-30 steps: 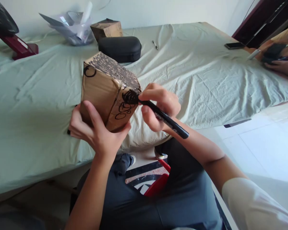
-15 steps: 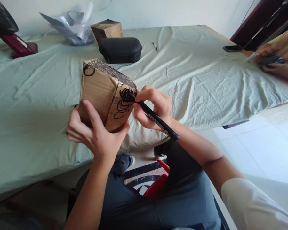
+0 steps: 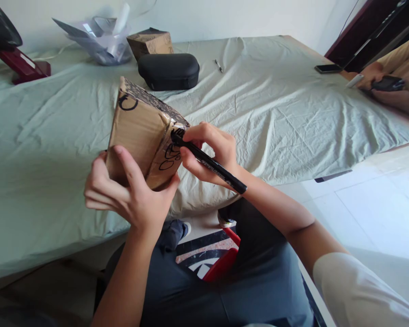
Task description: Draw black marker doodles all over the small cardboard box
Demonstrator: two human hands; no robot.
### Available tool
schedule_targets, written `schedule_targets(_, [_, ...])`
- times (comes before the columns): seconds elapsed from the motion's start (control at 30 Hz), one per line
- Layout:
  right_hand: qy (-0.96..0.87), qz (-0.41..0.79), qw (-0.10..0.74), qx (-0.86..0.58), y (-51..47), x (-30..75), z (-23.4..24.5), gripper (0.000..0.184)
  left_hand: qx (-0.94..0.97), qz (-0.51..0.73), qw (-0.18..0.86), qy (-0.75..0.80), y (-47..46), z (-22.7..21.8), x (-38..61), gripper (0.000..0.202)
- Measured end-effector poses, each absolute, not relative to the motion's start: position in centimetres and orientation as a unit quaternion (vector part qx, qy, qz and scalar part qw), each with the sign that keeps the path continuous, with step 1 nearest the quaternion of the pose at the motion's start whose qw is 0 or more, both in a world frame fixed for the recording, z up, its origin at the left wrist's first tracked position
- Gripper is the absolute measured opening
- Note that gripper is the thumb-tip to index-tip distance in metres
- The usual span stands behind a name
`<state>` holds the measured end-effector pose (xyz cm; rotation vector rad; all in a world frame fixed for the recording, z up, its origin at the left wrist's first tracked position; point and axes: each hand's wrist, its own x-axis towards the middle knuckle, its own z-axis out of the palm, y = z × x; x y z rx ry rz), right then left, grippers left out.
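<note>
The left hand (image 3: 131,193) grips a tilted brown cardboard box (image 3: 136,129) over the pale-green, cloth-draped counter's (image 3: 276,118) near edge, the right hand (image 3: 213,150) pinching a black cylindrical marker (image 3: 215,170) whose long axis slants down rightward from the box's scribbled right side.

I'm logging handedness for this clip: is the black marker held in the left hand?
No, the right hand grips the black marker, while the left hand holds the cardboard box.

1. Pale lettering is printed along the black marker (image 3: 219,171) held in the right hand (image 3: 215,147); it cannot be read.
2. Loops, not legible text, are drawn on the cardboard box (image 3: 136,131) above the left hand (image 3: 131,190).
</note>
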<state>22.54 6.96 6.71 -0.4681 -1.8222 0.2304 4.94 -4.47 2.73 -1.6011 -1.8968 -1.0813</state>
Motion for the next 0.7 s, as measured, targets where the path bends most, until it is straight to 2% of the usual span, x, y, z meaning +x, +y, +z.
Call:
schedule_targets(0.1, [-0.789,0.105,0.578,-0.182,7.21,22.63,6.68,0.007,-0.568,-0.434,0.165,-0.680,-4.37,2.27,4.62,0.139])
schedule_targets(0.2, [-0.763,0.098,0.622,-0.146,7.10,22.49,6.73,0.007,-0.558,-0.464,0.131,-0.676,-4.26,2.03,4.50,0.139])
schedule_targets(0.3, [-0.735,0.117,0.651,-0.149,6.81,22.33,6.76,0.009,-0.554,-0.465,0.141,-0.676,-4.23,2.04,4.53,0.138])
schedule_targets(0.47, [-0.749,0.141,0.626,-0.166,6.72,22.42,6.68,0.013,-0.565,-0.436,0.154,-0.683,-4.36,2.18,4.56,0.136])
schedule_targets(0.7, [-0.760,0.111,0.628,-0.121,7.42,22.20,6.42,0.014,-0.564,-0.439,0.163,-0.680,-4.30,2.44,4.51,0.135])
